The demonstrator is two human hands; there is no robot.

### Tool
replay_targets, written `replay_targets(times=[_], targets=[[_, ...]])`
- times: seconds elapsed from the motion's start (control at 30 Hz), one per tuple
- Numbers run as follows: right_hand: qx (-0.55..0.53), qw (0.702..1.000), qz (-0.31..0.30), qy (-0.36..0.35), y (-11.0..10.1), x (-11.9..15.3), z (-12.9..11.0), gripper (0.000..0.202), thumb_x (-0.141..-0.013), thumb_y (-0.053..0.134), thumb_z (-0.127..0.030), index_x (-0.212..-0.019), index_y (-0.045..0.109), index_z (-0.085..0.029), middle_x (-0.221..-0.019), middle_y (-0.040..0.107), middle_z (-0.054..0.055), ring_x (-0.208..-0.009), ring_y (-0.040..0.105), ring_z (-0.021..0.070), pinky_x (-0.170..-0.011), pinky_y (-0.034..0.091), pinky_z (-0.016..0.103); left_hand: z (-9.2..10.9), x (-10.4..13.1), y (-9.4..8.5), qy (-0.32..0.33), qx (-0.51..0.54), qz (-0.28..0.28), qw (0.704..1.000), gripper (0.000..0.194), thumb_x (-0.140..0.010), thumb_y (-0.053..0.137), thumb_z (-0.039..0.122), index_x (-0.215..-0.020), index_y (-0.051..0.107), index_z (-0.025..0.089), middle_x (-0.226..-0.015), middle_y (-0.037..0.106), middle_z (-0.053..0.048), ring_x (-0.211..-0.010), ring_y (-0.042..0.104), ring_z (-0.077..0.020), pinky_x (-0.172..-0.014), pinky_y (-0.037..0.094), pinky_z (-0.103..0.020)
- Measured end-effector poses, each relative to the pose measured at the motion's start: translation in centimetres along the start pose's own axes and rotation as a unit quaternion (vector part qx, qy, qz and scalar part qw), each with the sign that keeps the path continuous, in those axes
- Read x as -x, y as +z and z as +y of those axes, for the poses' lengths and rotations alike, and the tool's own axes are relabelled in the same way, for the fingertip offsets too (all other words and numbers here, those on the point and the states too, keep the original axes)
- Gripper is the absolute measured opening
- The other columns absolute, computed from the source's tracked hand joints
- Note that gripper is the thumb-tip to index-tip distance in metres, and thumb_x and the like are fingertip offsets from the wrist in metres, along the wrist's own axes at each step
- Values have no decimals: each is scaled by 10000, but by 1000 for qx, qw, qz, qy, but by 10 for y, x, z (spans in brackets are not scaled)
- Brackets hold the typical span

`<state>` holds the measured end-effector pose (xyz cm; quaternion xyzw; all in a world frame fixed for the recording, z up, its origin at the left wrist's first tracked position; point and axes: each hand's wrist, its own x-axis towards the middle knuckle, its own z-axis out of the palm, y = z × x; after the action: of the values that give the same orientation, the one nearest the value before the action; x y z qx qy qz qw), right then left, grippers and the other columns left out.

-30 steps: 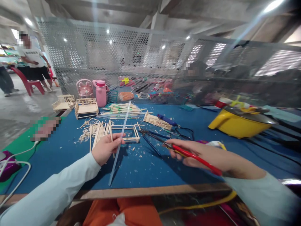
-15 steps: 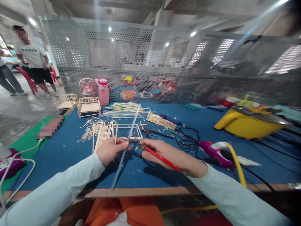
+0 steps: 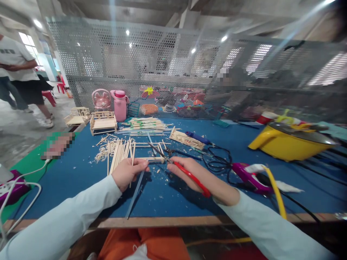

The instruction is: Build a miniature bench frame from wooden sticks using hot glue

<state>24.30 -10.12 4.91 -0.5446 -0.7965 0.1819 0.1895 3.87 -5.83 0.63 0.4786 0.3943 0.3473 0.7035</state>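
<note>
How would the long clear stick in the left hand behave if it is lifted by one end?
The clear stick looks thin and long, so probably light and slightly bendy. The left hand pinches it easily. Its smooth surface may be slippery, and it might roll on the mat.

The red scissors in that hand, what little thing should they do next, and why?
Probably squeeze shut. The right hand holds the red-handled scissors with the thin blades at the long clear plastic rod that the left hand pinches, just above the small wooden stick frame on the blue table mat. Whether the blades are already closed is too small to tell.
</note>
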Motion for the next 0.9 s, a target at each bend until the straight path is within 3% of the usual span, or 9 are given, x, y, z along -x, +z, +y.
replay_targets(times=[0.13, 0.3, 0.43, 0.57, 0.67, 0.73, 0.77, 0.83, 0.9], targets=[[103, 981, 49, 158, -29, 19, 23, 279, -764, 496, -449, -724, 541, -176, -633, 599, 52, -575, 529, 178, -526, 369, 268, 9, 3, 0, 19, 25, -3, 1000, 353, -567, 713, 420, -714, 577, 129, -541, 521, 40, -359, 197, 0, -341, 66, -175], [232, 915, 10, 330, -38, 38, 60, 301, -808, 415, -286, -1006, 527, -88, -866, 646, 208, -752, 614, 289, -595, 402, 331, 17, 5, 0, 53, 69, 28, 996, 372, -560, 709, 380, -777, 500, 161, -635, 615, 3, -357, 205, 3, -340, 74, -143], [304, 902, -48, 304, -25, 34, 71, 305, -816, 401, -269, -1021, 536, -88, -901, 651, 177, -821, 619, 284, -628, 416, 329, 16, 4, 0, 60, 73, 37, 995, 373, -576, 688, 353, -820, 467, 178, -630, 619, 5, -347, 187, 2, -335, 87, -130], [384, 888, 11, 254, -21, 22, 45, 317, -804, 421, -288, -1046, 563, -140, -949, 648, 147, -852, 611, 290, -643, 422, 346, 13, 3, 0, 55, 81, 29, 995, 326, -602, 661, 328, -778, 424, 190, -629, 614, 11, -347, 184, 3, -335, 91, -119], [319, 932, 63, 163, -23, 8, 20, 323, -838, 383, -349, -1059, 570, -207, -934, 666, 74, -835, 615, 228, -651, 427, 299, 13, 5, 0, 68, 89, 18, 994, 322, -622, 653, 328, -743, 386, 195, -642, 614, 15, -351, 194, 2, -335, 96, -113], [273, 949, 103, 116, -28, -5, 17, 328, -865, 327, -364, -1010, 591, -233, -925, 670, 42, -833, 609, 195, -654, 424, 271, 12, 6, 0, 77, 95, 7, 993, 335, -631, 657, 339, -746, 376, 198, -658, 617, 16, -353, 201, 2, -333, 102, -114], [272, 946, 134, 117, -32, -13, 22, 337, -869, 313, -362, -986, 600, -227, -946, 664, 48, -848, 602, 196, -657, 421, 270, 12, 6, 1, 81, 96, 2, 992, 343, -633, 662, 349, -755, 379, 198, -659, 617, 17, -352, 200, 2, -331, 102, -115], [319, 906, 214, 177, -43, -27, 43, 346, -846, 357, -355, -1037, 578, -171, -1037, 628, 116, -929, 569, 244, -688, 412, 303, 11, 6, 1, 90, 90, 0, 992, 365, -628, 673, 377, -785, 399, 195, -643, 608, 26, -346, 194, 3, -325, 102, -120], [344, 875, 198, 278, -54, -41, 73, 535, -748, 485, -484, -1108, 532, -92, -1067, 595, 206, -942, 549, 321, -662, 411, 348, 10, 5, 2, 96, 79, 3, 992, 404, -612, 687, 406, -835, 432, 185, -628, 597, 35, -337, 195, 6, -319, 105, -126]])
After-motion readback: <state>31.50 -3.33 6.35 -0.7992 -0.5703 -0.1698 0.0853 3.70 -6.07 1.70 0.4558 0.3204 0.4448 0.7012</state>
